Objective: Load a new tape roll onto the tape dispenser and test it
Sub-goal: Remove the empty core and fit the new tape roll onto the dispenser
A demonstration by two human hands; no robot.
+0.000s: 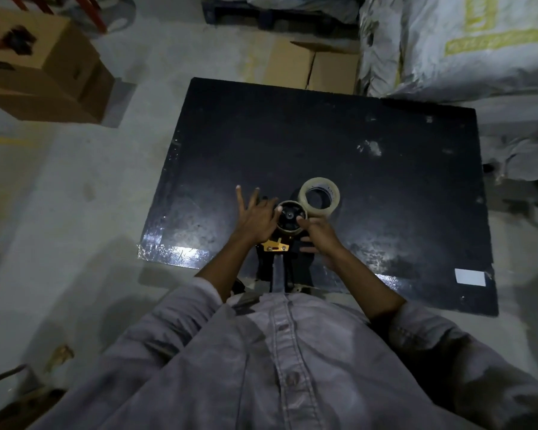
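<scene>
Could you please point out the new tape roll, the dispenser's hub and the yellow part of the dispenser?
new tape roll (332,202), head view, right side wall.
dispenser hub (289,216), head view, black centre.
yellow part (275,245), head view, its flat face.

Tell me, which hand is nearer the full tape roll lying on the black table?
Right. The right hand sits just below the tape roll, almost touching it; the left hand is farther off, across the dispenser's hub.

Both forearms reach forward from rolled grey sleeves (180,308), converging near the middle of the near edge. The left hand (257,214) is spread wide, palm down, fingers (239,197) splayed and pointing away from the body. The right hand (316,232) is curled, its fingers bent inward toward the left hand.
</scene>
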